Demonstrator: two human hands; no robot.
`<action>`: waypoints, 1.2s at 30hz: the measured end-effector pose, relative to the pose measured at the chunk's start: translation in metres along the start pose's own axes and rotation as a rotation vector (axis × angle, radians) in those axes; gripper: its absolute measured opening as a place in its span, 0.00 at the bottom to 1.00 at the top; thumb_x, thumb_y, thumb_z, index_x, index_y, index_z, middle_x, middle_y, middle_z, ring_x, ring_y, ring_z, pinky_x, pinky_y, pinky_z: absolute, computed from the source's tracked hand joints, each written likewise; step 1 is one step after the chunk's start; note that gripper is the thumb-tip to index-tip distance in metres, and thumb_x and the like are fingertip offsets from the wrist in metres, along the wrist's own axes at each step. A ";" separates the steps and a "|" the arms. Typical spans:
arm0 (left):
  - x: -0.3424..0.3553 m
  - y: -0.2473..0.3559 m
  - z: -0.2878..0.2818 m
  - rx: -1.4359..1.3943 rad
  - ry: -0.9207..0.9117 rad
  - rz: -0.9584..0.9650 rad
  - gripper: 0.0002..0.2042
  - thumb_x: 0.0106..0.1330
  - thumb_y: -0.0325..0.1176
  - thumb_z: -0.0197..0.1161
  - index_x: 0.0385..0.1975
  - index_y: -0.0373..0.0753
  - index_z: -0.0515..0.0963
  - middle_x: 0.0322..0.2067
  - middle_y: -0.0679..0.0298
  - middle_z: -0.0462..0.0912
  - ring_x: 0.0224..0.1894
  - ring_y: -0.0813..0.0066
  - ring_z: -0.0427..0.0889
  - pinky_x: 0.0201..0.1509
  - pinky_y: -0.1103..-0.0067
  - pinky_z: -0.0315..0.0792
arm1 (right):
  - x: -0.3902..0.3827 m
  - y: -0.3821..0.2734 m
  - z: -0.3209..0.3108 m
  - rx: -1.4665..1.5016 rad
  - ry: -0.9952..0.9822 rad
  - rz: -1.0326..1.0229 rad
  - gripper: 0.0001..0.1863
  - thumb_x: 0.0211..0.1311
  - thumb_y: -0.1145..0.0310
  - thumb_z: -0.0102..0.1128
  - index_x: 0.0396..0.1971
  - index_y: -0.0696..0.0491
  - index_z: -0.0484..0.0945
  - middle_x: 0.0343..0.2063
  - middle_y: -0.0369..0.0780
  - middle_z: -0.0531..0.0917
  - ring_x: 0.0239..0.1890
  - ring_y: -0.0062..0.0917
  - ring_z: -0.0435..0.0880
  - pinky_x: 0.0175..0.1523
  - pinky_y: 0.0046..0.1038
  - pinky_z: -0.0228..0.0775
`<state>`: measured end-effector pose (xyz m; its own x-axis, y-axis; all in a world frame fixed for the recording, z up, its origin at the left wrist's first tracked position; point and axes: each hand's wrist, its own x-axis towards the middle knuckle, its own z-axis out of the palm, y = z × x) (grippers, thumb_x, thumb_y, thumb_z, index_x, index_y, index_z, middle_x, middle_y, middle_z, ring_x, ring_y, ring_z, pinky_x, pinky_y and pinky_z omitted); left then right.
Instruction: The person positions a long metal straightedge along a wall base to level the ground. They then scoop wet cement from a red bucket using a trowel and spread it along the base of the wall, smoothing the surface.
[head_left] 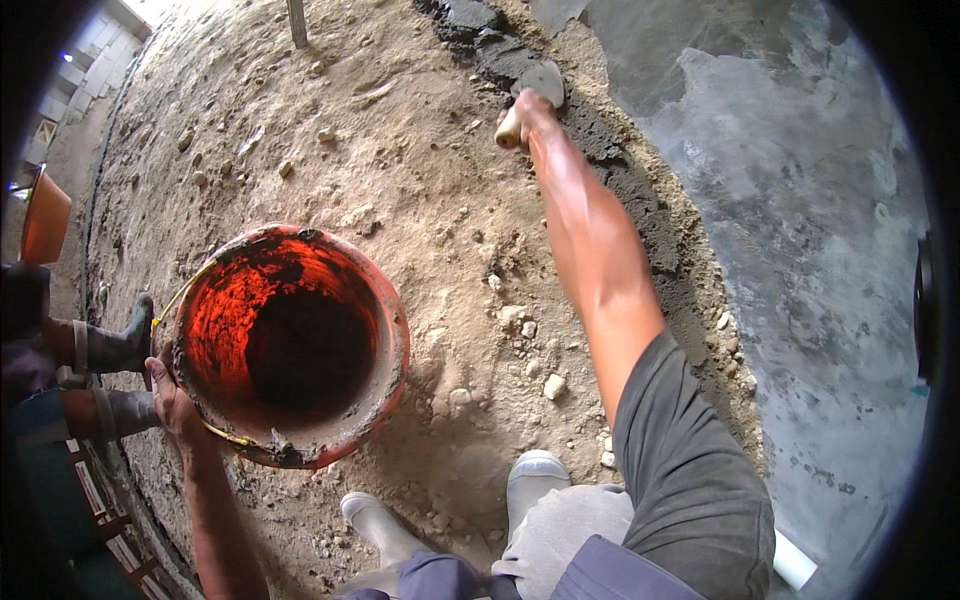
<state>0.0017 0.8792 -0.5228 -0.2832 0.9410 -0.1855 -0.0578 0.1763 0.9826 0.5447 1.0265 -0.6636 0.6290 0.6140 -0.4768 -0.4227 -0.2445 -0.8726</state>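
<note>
My right hand (pixel 537 112) reaches far forward, closed round the wooden handle of a trowel (pixel 543 82). The trowel's grey blade rests at a strip of wet mortar (pixel 632 195) that runs along the edge of the concrete. On my left, a large orange-red bucket (pixel 398 340) stands on the dirt with its mouth toward me. Mortar smears its rim and inner wall, and its bottom lies in dark shadow. My left hand (pixel 176 405) grips the bucket's left rim near the yellow handle (pixel 180 296); some of its fingers are hidden.
Smooth grey concrete (pixel 790 250) spreads along the right, with a white pipe (pixel 793 560) at lower right. Stony dirt (pixel 430 200) lies between. At far left stand another person's boots (pixel 125 335) and an orange container (pixel 46 218). A post (pixel 297 22) stands at the top.
</note>
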 end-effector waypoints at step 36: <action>0.007 -0.003 0.090 0.156 -0.570 0.560 0.17 0.71 0.40 0.46 0.37 0.33 0.78 0.28 0.56 0.82 0.31 0.70 0.82 0.36 0.77 0.73 | -0.447 0.031 0.015 -1.613 -0.806 -0.596 0.14 0.62 0.69 0.47 0.42 0.63 0.71 0.32 0.49 0.80 0.31 0.42 0.82 0.34 0.36 0.76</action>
<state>0.0859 0.9115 -0.5263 0.3030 0.8966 0.3230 0.0939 -0.3654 0.9261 0.2403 0.7554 -0.4761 -0.1708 0.9098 -0.3783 0.9320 0.0246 -0.3617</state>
